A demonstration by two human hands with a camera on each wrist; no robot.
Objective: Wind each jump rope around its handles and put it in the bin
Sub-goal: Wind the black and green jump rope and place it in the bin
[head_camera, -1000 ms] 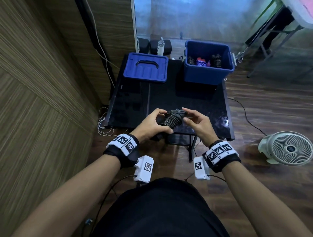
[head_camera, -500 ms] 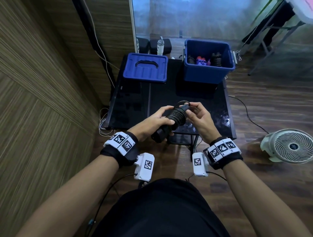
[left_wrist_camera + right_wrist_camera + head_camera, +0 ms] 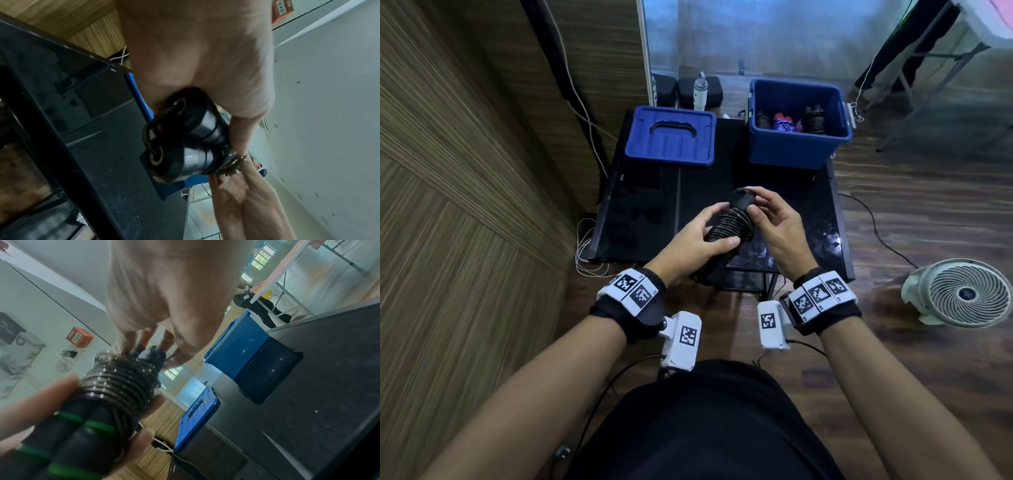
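A black jump rope is coiled tightly round its two handles, held side by side above the black table. My left hand grips the lower part of the bundle. My right hand pinches the top end of the handles, where the last bit of rope loops over. Green bands mark the handles in the right wrist view. The open blue bin stands at the table's far right and holds several wound ropes.
The blue bin lid lies flat at the table's far left. A white floor fan sits on the wooden floor to the right. A wood-panelled wall runs along the left. Cables trail near the table's left leg.
The bundle has tilted from lying crosswise to pointing up and away. My right hand moved from its side to its top end; my left slid lower.
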